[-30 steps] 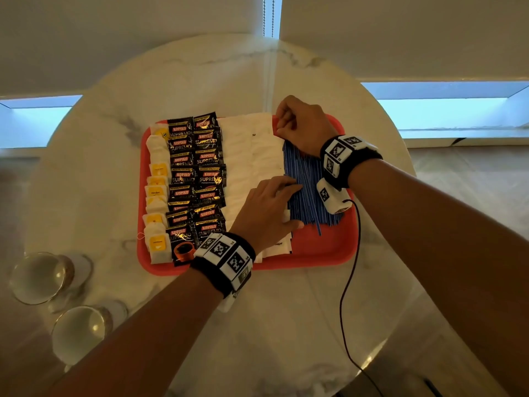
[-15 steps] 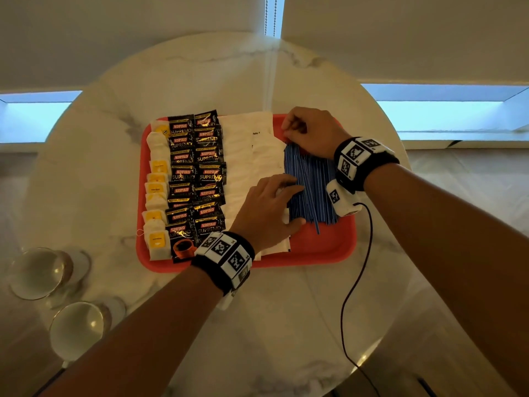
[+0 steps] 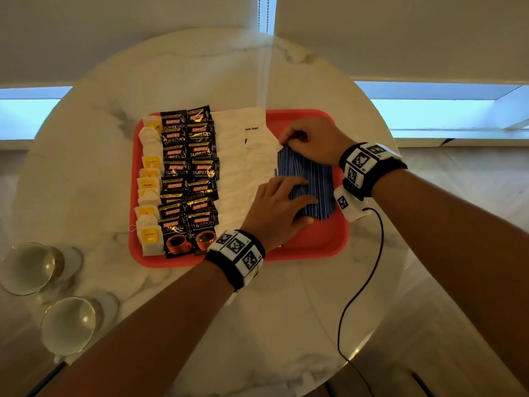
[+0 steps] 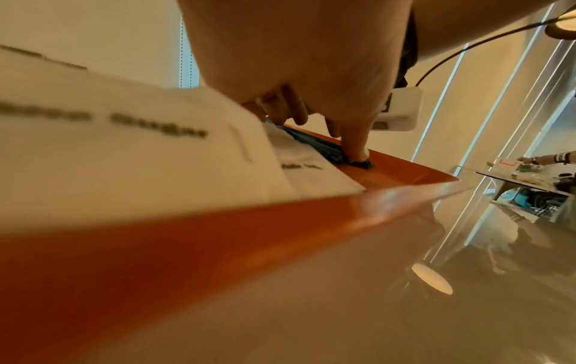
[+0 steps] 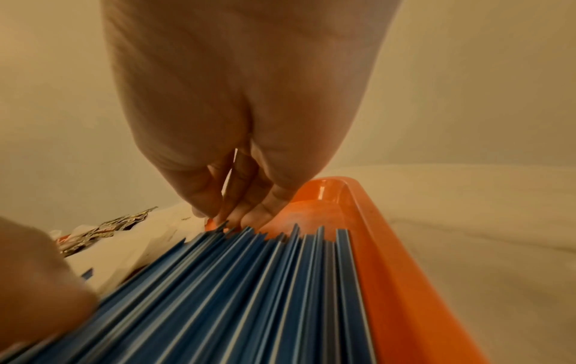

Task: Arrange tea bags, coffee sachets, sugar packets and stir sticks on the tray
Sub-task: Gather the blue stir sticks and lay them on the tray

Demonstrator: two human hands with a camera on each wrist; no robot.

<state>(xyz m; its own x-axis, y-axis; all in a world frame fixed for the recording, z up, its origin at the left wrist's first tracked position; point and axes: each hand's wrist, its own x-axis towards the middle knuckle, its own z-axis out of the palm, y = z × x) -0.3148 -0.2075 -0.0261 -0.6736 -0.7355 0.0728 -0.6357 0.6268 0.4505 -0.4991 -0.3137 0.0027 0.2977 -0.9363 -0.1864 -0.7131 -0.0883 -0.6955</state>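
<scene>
A red tray (image 3: 315,239) holds, from left to right, tea bags (image 3: 148,179), black coffee sachets (image 3: 189,167), white sugar packets (image 3: 240,173) and a bundle of blue stir sticks (image 3: 317,173). My left hand (image 3: 297,193) lies flat on the near half of the sticks, fingers straight and pressing down. My right hand (image 3: 286,141) is curled at the far end of the bundle. In the right wrist view its thumb and fingertips (image 5: 224,219) pinch the uneven ends of the stir sticks (image 5: 249,295). The left wrist view shows a finger pressing the stir sticks (image 4: 324,147) beside the sugar packets (image 4: 124,147).
The tray sits mid-way on a round marble table (image 3: 200,67). Two glasses (image 3: 28,267) (image 3: 68,325) stand on coasters at the near left edge. A black cable (image 3: 357,282) runs from my right wrist across the table's near right side.
My right hand has come a little toward me from the tray's far edge, along with the stick ends, baring more red tray behind it. My left hand has stayed on the sticks.
</scene>
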